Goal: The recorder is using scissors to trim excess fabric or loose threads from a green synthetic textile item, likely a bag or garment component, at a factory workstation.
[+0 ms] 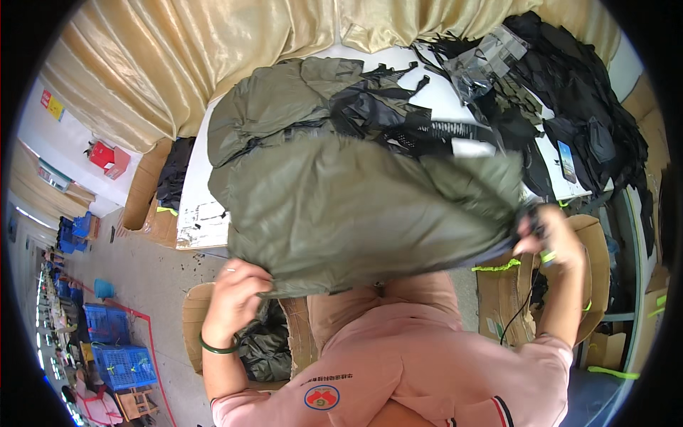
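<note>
A wide piece of thin olive-green fabric (320,206) is stretched between my hands over the front of the white table (196,192). My left hand (238,292) pinches its near left corner. At the fabric's right end, my right hand (555,238) is closed on the edge, partly smeared by motion. Something small and black (530,219) shows at the right fingers; its kind cannot be made out. Behind lies more olive-green fabric (284,99), bunched up, with black straps and mesh (377,107) beside it.
Black fabric goods (590,99) are heaped at the right, near a phone (566,161) and a clear plastic bag (473,82). Cardboard boxes (299,327) stand below the table edge, one holding dark fabric. Gold curtains (270,35) hang behind. Blue crates (124,366) stand at lower left.
</note>
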Available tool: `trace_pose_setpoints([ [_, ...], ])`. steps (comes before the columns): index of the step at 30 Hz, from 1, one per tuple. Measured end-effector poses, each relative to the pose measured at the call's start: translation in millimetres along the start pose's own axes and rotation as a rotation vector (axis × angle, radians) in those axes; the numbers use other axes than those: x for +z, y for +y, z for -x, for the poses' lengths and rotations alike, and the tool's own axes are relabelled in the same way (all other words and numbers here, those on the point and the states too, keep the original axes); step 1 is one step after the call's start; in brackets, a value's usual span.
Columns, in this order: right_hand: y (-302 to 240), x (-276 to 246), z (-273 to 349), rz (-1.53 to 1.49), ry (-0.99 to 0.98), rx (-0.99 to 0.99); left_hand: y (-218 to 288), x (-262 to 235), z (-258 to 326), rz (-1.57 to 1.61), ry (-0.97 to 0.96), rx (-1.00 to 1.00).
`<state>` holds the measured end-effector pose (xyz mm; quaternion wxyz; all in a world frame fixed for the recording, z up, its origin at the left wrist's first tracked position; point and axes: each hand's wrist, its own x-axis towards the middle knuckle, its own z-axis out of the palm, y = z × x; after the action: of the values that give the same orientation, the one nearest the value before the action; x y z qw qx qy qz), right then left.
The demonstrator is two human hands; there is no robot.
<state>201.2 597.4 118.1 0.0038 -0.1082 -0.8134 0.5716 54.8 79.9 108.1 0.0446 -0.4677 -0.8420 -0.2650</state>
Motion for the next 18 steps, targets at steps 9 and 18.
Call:
trace_pose_setpoints([
  [9, 59, 60, -14, 0.171, 0.201, -0.013, -31, 62, -16, 0.257, -0.448, -0.339],
  [18, 81, 141, -172, 0.954, 0.261, -0.214, -87, 124, -92, -0.074, 0.049, -0.164],
])
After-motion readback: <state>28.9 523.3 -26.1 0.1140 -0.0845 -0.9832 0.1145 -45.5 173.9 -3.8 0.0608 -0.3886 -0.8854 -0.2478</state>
